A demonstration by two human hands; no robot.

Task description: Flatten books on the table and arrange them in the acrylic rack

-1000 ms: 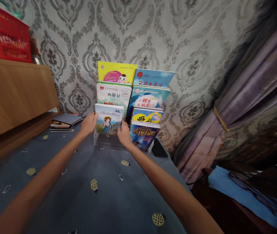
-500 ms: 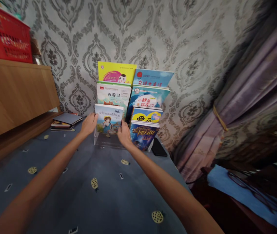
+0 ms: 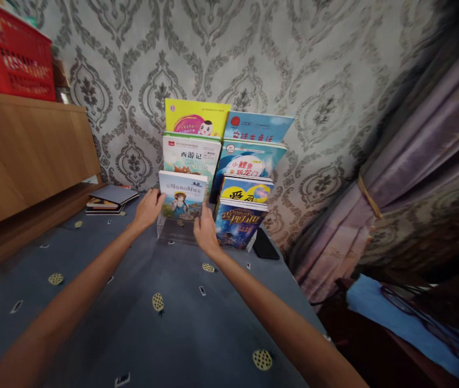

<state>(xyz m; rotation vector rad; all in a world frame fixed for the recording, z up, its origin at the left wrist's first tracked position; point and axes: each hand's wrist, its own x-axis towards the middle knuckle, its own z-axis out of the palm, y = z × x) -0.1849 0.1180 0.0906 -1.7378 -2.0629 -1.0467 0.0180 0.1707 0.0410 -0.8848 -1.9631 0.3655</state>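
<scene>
2 bare hands frame 1 small book at the front left of a clear stand: the left hand meets its left edge, the right hand its right edge. That spread leaves the cover in view and probably helps hold the book square — a steadying touch from both sides. Whether the fingers pinch it or only press inward, I cannot tell, as its far side is hidden. Whether a step of the stand bears its lower edge is unclear too.

Behind it, a white book and a yellow book rise in tiers, so each title shows above the book in front. To the right, 4 more books climb likewise, from a dark blue book upward. A phone lies just beside the stand — likely there to leave the books room.
</scene>
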